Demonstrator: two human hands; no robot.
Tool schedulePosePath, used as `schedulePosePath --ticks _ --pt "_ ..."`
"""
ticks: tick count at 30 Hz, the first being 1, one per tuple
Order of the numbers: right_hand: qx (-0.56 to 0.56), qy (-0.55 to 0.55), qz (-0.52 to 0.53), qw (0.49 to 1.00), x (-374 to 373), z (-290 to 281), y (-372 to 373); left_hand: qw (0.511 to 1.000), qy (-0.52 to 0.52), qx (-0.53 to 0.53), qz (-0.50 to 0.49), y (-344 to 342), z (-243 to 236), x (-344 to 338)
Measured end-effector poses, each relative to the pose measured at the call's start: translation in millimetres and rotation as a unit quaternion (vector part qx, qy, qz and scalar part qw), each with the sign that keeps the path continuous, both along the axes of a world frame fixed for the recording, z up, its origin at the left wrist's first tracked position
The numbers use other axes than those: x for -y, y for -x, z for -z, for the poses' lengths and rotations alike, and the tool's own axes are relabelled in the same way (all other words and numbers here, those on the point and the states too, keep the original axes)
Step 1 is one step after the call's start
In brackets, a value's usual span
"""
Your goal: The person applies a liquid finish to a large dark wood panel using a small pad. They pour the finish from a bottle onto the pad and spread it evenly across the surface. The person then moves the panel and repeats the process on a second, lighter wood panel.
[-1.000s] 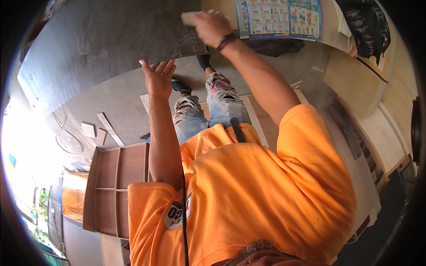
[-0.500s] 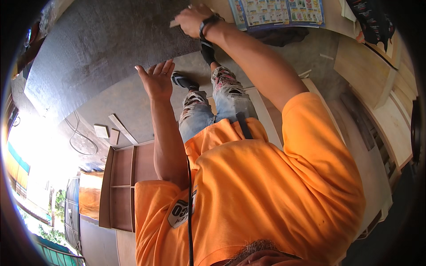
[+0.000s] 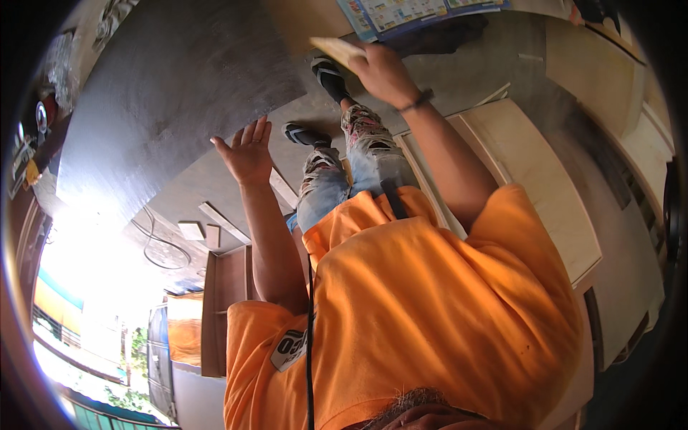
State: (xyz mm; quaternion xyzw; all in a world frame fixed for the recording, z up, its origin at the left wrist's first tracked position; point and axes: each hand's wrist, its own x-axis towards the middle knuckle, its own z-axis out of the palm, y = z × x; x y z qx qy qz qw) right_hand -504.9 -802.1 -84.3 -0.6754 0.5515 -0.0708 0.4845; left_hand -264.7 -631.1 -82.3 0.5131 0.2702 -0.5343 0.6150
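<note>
My right hand (image 3: 383, 75) is closed around a pale, flat block (image 3: 331, 50), held just beyond the right edge of a large dark board (image 3: 172, 86). My left hand (image 3: 246, 155) is open with its fingers apart at the front edge of that board; I cannot tell whether the fingertips touch it. The board's top looks streaked and catches light toward the left.
A colourful printed sheet (image 3: 401, 16) lies beyond the board. My sandalled feet stand on the grey floor (image 3: 301, 111). Pale wooden panels (image 3: 537, 179) are at the right, loose offcuts and a cable lie at the left, near a compartmented wooden frame (image 3: 226, 279).
My right hand has moved right and down with the block, off the board's corner. My left hand has shifted slightly down. The view has tilted, showing more of the right-side panels.
</note>
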Motion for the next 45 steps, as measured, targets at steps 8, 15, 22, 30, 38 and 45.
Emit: schedulePosePath --ticks 8,15,22,30,38,45 --pt "0.32 -0.145 0.243 0.904 10 53 -49 0.999 0.042 -0.013 0.013 -8 -21 6" --pt "0.418 -0.361 0.37 0.747 -14 72 -46 0.999 0.034 -0.005 -0.008 -10 -28 6" --pt "0.447 -0.446 0.362 0.685 -37 72 -21 0.999 0.039 -0.021 -0.017 -13 -29 5" --pt "0.472 -0.503 0.212 0.693 -35 -60 43 0.999 0.012 -0.042 0.009 -6 -18 -12" --pt "0.478 -0.329 0.229 0.781 15 -154 80 0.994 -0.017 -0.012 0.108 13 -18 -59" --pt "0.496 -0.292 0.188 0.796 -3 -235 17 0.867 -0.168 0.266 0.387 -18 -72 -193"
